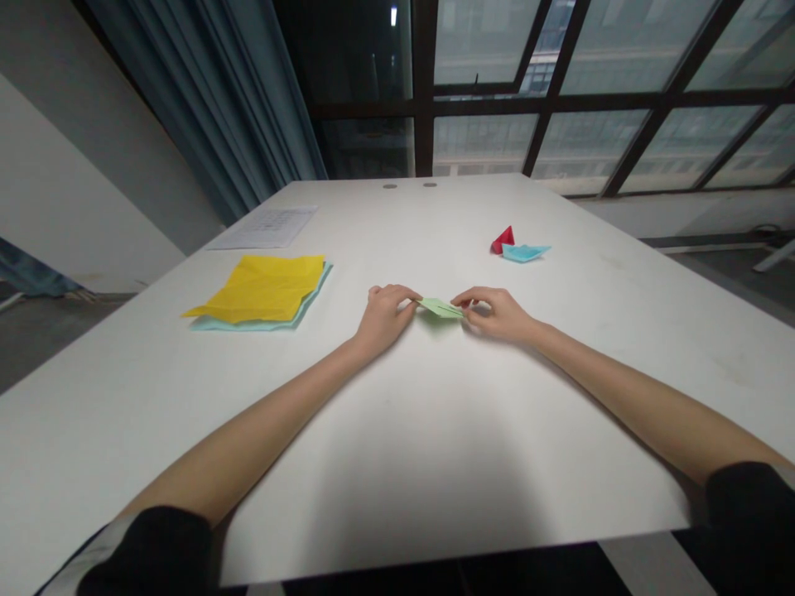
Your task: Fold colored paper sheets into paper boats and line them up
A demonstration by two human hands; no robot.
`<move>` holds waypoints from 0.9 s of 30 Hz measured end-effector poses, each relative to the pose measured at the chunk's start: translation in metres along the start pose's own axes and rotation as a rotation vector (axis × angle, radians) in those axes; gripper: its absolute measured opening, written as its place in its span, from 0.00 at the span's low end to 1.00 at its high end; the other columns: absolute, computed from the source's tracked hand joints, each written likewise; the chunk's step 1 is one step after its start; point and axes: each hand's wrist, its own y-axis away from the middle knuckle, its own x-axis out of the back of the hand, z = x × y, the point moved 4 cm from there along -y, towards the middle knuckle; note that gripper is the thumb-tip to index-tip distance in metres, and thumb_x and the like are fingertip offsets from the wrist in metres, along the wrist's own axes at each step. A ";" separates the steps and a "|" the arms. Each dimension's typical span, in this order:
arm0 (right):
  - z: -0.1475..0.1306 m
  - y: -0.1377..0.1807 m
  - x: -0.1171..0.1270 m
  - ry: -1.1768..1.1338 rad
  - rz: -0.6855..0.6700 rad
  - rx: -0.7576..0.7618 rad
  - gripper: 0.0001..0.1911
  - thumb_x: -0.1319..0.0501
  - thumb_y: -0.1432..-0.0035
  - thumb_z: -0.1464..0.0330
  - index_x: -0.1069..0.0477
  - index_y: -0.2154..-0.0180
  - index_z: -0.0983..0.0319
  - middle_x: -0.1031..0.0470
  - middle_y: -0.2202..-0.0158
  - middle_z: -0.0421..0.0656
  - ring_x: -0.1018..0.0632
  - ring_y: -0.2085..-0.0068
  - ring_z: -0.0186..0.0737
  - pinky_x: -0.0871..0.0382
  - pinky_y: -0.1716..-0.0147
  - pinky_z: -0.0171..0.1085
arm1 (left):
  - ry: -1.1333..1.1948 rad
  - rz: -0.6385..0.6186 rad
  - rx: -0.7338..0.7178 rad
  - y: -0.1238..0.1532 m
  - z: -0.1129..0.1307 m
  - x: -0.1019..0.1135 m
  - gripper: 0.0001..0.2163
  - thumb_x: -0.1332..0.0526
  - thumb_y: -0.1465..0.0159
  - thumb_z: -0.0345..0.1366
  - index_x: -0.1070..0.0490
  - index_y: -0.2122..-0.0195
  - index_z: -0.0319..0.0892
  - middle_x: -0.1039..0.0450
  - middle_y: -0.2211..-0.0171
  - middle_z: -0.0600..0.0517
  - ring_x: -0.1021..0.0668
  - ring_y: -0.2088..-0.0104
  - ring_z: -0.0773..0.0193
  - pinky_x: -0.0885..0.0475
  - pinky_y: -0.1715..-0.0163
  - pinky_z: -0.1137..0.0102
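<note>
Because both bare forearms reach in over the broad white table (385, 463), my eye goes straight to the small, pale green, flat-folded piece of paper (440, 309) held between the hands, well forward of the table's near edge. Taking twelve o'clock as toward the window, its long axis runs across the person, from just past nine to just past three, the right end dipping slightly nearer. Which end is its front I cannot tell.

The left hand (385, 316) pinches the nine o'clock end, thumb and fingers together on the paper; the right hand (495, 313) nips the opposite end likewise. The hands themselves stand apart.

From the green paper, a yellow paper sheet (267, 285) lies between nine and ten, over light blue paper (307, 300). Between one and two sit a red folded-paper shape (503, 240) and a sky-blue, boat-like paper fold (526, 253), close together.
</note>
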 end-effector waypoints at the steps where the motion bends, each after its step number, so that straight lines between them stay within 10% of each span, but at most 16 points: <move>1: -0.002 0.000 0.002 -0.011 0.015 0.012 0.14 0.44 0.51 0.73 0.26 0.61 0.61 0.23 0.63 0.43 0.25 0.65 0.38 0.32 0.62 0.37 | 0.032 0.014 0.030 -0.001 -0.001 0.002 0.07 0.44 0.39 0.32 0.27 0.63 0.43 0.24 0.63 0.51 0.26 0.59 0.61 0.41 0.54 0.63; 14: 0.019 -0.004 0.004 -0.170 0.105 -0.186 0.10 0.39 0.50 0.63 0.28 0.70 0.64 0.26 0.75 0.41 0.28 0.73 0.34 0.35 0.71 0.34 | 0.677 -0.106 0.312 -0.005 -0.019 -0.021 0.12 0.37 0.47 0.38 0.26 0.65 0.36 0.24 0.69 0.47 0.25 0.71 0.65 0.31 0.68 0.69; 27: 0.009 0.002 -0.011 0.229 -0.050 0.001 0.08 0.44 0.48 0.71 0.30 0.64 0.62 0.29 0.70 0.43 0.31 0.67 0.38 0.38 0.65 0.37 | -0.044 -0.211 -0.126 0.000 -0.001 -0.023 0.06 0.42 0.39 0.34 0.28 0.62 0.41 0.26 0.65 0.50 0.27 0.62 0.61 0.39 0.62 0.66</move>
